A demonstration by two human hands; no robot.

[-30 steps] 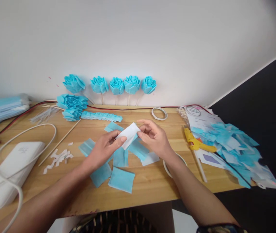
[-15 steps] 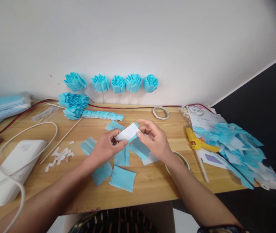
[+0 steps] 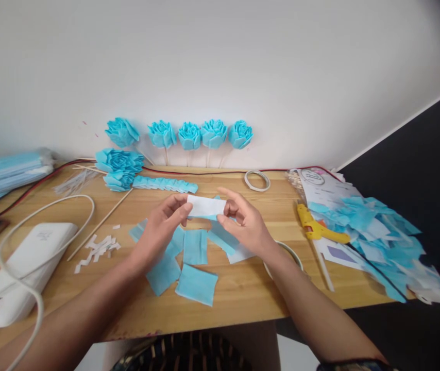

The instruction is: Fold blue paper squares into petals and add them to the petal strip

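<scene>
A small folded fabric piece (image 3: 206,206), white on the face toward me with a blue strip along its lower edge, is stretched level between my hands. My left hand (image 3: 166,219) pinches its left end between thumb and fingers. At the other end, my right hand (image 3: 243,216) grips it the same way, with the index finger raised. Beneath them, several blue fabric squares lie on the wooden table, among them a near one (image 3: 197,285) and a middle one (image 3: 196,247). The fingertips behind the piece are hidden.
Blue fabric flowers (image 3: 214,134) on sticks lean against the wall. A row of folded petals (image 3: 165,184), a tape roll (image 3: 257,180) and white scraps (image 3: 98,250) lie about. On the right are a yellow glue gun (image 3: 320,229) and a blue fabric heap (image 3: 382,237); left, a white power bank (image 3: 30,273).
The piece has turned from slanting up to the right to nearly level, and its lower blue strip shows more. My left hand has moved slightly up and left.
</scene>
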